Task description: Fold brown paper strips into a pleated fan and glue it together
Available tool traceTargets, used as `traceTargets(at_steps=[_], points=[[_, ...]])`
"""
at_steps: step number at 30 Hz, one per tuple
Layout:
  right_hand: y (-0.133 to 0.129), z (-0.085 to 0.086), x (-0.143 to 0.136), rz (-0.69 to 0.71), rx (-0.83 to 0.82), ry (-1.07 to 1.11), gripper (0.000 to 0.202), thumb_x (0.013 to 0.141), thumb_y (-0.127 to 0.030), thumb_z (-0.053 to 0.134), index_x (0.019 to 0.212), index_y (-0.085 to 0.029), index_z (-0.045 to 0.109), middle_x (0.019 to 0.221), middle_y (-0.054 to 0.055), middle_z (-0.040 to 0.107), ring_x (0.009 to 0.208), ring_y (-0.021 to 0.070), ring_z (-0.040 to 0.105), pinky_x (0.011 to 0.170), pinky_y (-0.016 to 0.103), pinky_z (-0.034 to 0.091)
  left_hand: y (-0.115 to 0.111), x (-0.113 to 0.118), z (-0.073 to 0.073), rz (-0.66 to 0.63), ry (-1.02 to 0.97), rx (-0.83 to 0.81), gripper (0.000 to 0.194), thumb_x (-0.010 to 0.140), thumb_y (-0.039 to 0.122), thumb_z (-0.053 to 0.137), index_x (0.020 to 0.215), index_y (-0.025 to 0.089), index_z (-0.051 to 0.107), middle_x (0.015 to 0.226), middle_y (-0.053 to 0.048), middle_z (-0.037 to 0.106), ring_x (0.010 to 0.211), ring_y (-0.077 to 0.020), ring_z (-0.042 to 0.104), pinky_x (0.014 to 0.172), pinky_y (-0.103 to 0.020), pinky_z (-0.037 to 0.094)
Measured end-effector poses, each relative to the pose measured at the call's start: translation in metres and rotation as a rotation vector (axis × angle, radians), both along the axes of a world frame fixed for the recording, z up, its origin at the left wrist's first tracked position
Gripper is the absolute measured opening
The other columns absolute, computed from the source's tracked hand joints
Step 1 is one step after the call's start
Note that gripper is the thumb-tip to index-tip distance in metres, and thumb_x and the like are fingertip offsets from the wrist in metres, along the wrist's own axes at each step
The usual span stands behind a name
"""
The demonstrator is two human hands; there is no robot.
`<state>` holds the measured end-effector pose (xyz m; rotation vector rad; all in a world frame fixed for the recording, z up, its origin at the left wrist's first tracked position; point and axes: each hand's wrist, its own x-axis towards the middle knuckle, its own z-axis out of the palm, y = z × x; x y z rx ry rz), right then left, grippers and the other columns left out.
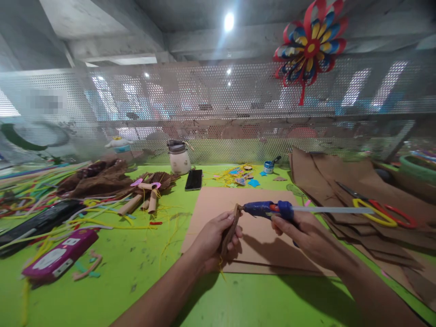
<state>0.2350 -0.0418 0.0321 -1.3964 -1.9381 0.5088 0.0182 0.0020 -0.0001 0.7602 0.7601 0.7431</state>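
My left hand [218,234] grips a narrow folded strip of brown cardboard [231,229], tilted with its top end up. In my right hand [303,231] is a blue glue gun [267,209], pointing left. Its nozzle is at the strip's upper end; whether they touch, I cannot tell. A long whitish glue stick [334,209] runs out of the gun's back. Both hands are above flat tan cardboard sheets [207,204] on the green table [136,281]. A thin yellow strand hangs below my left hand.
Scissors [374,211] lie on stacked brown paper [340,181] at right. Cardboard rolls [131,204], a phone [193,180], a jar [179,159] and a small blue pot [269,167] stand or lie farther back. At left are a purple box [61,254] and tangled coloured strands.
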Motion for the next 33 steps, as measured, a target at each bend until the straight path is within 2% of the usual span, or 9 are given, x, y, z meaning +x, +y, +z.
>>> traceTargets(at_steps=[7,14,21,33], points=[[0.002,-0.001,0.002,-0.02,0.041,0.007,0.04,0.089,-0.047,0.04,0.067,-0.017,0.055,0.064,0.001,0.055,0.062,0.0144,0.051,0.058,0.025,0.04,-0.002,0.001,0.003,0.014,-0.014,0.013,0.011,0.086,0.029,0.049,0.09,0.019,0.049,0.064,0.0,0.054,0.039,-0.0049,0.045,0.036,-0.014,0.028],[-0.003,0.006,-0.001,-0.009,0.058,-0.028,0.038,0.089,-0.042,0.043,0.063,-0.018,0.055,0.059,0.0,0.053,0.055,0.0125,0.048,0.052,0.023,0.038,-0.002,0.0,0.004,-0.011,-0.033,-0.023,0.011,0.086,0.029,0.05,0.092,0.02,0.05,0.065,0.001,0.054,0.041,-0.0047,0.047,0.038,-0.013,0.029],[-0.005,0.009,-0.003,0.035,0.028,-0.003,0.037,0.089,-0.044,0.043,0.065,-0.017,0.056,0.059,-0.001,0.053,0.054,0.0118,0.046,0.049,0.022,0.037,0.003,-0.001,0.002,0.032,0.044,0.038,0.012,0.085,0.028,0.051,0.091,0.018,0.05,0.064,-0.001,0.056,0.043,-0.0057,0.048,0.037,-0.013,0.032],[0.001,0.002,0.0,0.009,0.092,0.036,0.037,0.09,-0.042,0.042,0.066,-0.017,0.057,0.065,0.001,0.057,0.062,0.0139,0.052,0.057,0.024,0.042,0.0,0.0,0.003,-0.002,-0.001,0.018,0.013,0.086,0.028,0.048,0.096,0.019,0.049,0.066,0.0,0.054,0.042,-0.0051,0.047,0.038,-0.014,0.031]])
